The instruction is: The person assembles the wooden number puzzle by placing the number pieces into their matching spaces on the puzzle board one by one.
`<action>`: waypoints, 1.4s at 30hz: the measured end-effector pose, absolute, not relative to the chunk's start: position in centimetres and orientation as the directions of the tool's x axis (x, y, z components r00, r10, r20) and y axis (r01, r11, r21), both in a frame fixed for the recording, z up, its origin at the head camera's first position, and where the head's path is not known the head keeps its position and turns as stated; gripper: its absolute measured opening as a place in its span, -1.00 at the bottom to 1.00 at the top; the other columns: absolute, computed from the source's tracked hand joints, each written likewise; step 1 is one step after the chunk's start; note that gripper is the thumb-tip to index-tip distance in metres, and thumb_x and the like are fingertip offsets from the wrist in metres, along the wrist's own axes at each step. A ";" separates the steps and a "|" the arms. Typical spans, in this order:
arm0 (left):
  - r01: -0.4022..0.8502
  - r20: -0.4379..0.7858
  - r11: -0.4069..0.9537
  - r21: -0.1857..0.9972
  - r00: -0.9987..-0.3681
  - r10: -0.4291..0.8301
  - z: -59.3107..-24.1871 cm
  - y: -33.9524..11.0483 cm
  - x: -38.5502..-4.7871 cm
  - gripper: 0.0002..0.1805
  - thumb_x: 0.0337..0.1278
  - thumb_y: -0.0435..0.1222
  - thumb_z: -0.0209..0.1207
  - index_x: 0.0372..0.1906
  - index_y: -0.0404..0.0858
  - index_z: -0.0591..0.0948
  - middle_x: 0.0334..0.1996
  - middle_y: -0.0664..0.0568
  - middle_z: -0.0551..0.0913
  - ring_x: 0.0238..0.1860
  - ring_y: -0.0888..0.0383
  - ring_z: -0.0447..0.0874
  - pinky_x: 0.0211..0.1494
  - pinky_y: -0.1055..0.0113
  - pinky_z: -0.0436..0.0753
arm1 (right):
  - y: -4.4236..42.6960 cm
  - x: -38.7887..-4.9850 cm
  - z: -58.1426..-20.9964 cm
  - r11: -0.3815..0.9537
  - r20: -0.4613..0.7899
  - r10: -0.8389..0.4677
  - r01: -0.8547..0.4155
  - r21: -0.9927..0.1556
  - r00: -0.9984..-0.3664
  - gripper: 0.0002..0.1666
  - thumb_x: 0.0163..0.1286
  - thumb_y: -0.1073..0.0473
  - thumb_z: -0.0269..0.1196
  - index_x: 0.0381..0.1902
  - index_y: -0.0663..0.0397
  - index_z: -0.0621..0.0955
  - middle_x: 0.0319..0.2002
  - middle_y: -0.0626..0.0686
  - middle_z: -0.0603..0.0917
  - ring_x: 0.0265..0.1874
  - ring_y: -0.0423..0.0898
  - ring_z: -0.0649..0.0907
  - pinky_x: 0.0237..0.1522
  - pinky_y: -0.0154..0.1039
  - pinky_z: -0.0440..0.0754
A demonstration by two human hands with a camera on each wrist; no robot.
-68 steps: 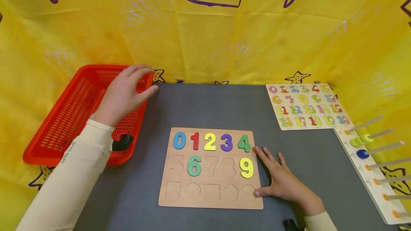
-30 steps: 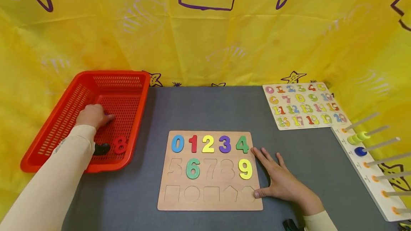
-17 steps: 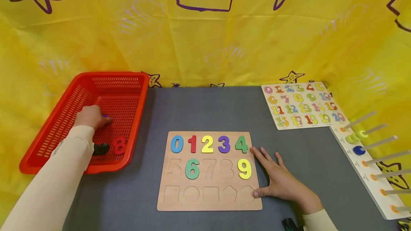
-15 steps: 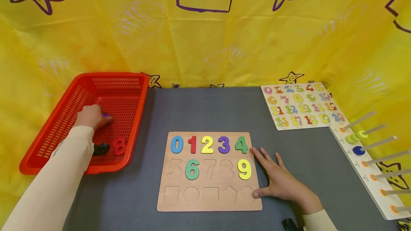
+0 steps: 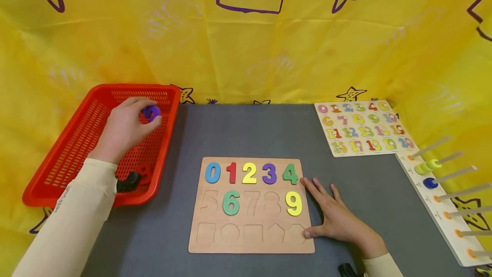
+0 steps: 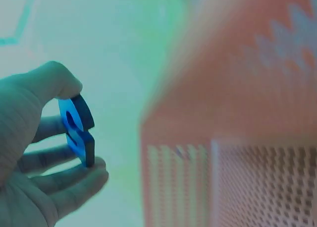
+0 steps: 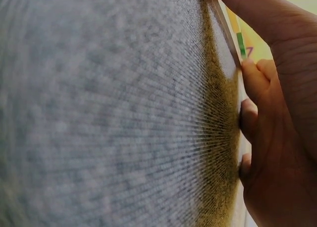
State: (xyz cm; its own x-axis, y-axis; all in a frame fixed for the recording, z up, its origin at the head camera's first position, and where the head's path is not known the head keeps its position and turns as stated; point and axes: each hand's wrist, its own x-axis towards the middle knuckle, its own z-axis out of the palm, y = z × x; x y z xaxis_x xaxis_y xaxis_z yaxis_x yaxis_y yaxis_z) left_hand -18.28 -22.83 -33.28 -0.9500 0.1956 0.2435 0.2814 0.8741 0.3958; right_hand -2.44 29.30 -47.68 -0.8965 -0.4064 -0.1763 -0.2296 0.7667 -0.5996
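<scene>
Over the red basket (image 5: 165,157), my left hand (image 5: 124,125) pinches a curved purple number piece (image 5: 154,112) between thumb and fingers. In the left wrist view the number piece (image 6: 78,130) looks blue and is seen nearly edge-on, so its digit is hard to read. A red number 8 (image 5: 145,173) lies in the basket, partly behind the wrist's black device. My right hand (image 5: 332,215) rests with spread fingers at the right edge of a wooden number board (image 5: 230,243). The board carries 0 to 4, 6 and 9; the outlines of 5, 7, 8 and the shapes are bare.
A second number board (image 5: 369,127), printed with coloured numbers, lies at the back right. In front of it stands a white strip with pegs (image 5: 442,208) bearing yellow and blue rings. A yellow patterned cloth (image 5: 246,54) hangs behind the grey table (image 5: 238,131).
My left hand first reached down into the basket, then rose toward its back right with the purple number piece. The right hand has stayed at the board's edge.
</scene>
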 end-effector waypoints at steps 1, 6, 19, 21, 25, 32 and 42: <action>0.318 0.277 0.866 0.387 -0.936 0.219 -32.9 -22.0 -17.8 -0.51 0.24 -0.21 0.29 0.20 -0.40 0.59 0.21 -0.34 0.51 0.13 -0.34 0.54 0.11 -0.25 0.58 | 29.3 -2.5 -47.7 0.766 -0.179 -0.406 -0.227 -0.602 -0.896 0.65 -0.26 -0.55 0.52 0.67 -0.21 -0.06 0.61 -0.03 0.05 0.57 0.23 -0.04 0.41 0.40 -0.40; 0.512 0.408 0.795 0.325 -0.835 0.371 -32.1 -18.7 -14.7 -0.45 0.13 -0.30 0.40 0.26 -0.30 0.61 0.32 -0.21 0.50 0.17 -0.26 0.59 0.04 -0.16 0.65 | 29.3 -2.5 -47.6 0.767 -0.182 -0.404 -0.223 -0.601 -0.897 0.64 -0.24 -0.54 0.51 0.67 -0.23 -0.06 0.62 -0.02 0.04 0.57 0.25 -0.03 0.40 0.41 -0.41; 0.770 0.336 0.542 0.336 -0.636 0.695 -39.1 -14.7 -7.7 -0.34 0.04 -0.29 0.47 0.32 -0.28 0.58 0.38 -0.17 0.45 0.29 -0.12 0.51 0.09 0.06 0.67 | 29.1 -2.5 -47.7 0.780 -0.204 -0.392 -0.207 -0.591 -0.897 0.65 -0.26 -0.55 0.52 0.67 -0.21 -0.06 0.62 -0.01 0.03 0.57 0.25 -0.04 0.41 0.39 -0.42; 0.747 0.288 0.558 0.362 -0.659 0.695 -40.8 -14.7 -6.7 -0.35 0.08 -0.27 0.46 0.32 -0.27 0.58 0.38 -0.15 0.45 0.30 -0.11 0.49 0.13 0.07 0.65 | 29.1 -2.5 -47.8 0.780 -0.206 -0.393 -0.207 -0.590 -0.896 0.65 -0.25 -0.55 0.51 0.67 -0.22 -0.06 0.62 -0.01 0.03 0.57 0.26 -0.04 0.41 0.39 -0.42; 0.738 0.261 0.571 0.360 -0.667 0.698 -43.8 -14.9 -5.2 -0.42 0.12 -0.24 0.44 0.28 -0.24 0.62 0.34 -0.13 0.49 0.28 -0.07 0.52 0.17 0.09 0.63 | 29.1 -2.5 -47.8 0.781 -0.211 -0.391 -0.202 -0.592 -0.896 0.65 -0.26 -0.55 0.52 0.67 -0.24 -0.07 0.62 -0.01 0.03 0.57 0.26 -0.06 0.41 0.39 -0.44; 0.759 0.252 0.583 0.289 -0.648 0.719 -46.6 -14.8 -4.5 -0.47 0.09 -0.25 0.43 0.21 -0.24 0.66 0.30 -0.13 0.53 0.31 -0.07 0.49 0.27 0.01 0.54 | 29.1 -2.4 -47.8 0.784 -0.212 -0.380 -0.193 -0.590 -0.900 0.66 -0.29 -0.55 0.53 0.66 -0.26 -0.06 0.61 -0.02 0.05 0.57 0.24 -0.06 0.41 0.37 -0.46; 0.747 0.238 0.595 0.296 -0.661 0.712 -47.0 -15.0 -4.5 -0.49 0.11 -0.25 0.40 0.21 -0.21 0.66 0.32 -0.09 0.52 0.34 -0.05 0.45 0.33 0.00 0.49 | 29.1 -2.4 -47.8 0.782 -0.209 -0.379 -0.191 -0.593 -0.902 0.65 -0.27 -0.55 0.52 0.67 -0.25 -0.05 0.61 0.00 0.05 0.57 0.27 -0.06 0.41 0.37 -0.47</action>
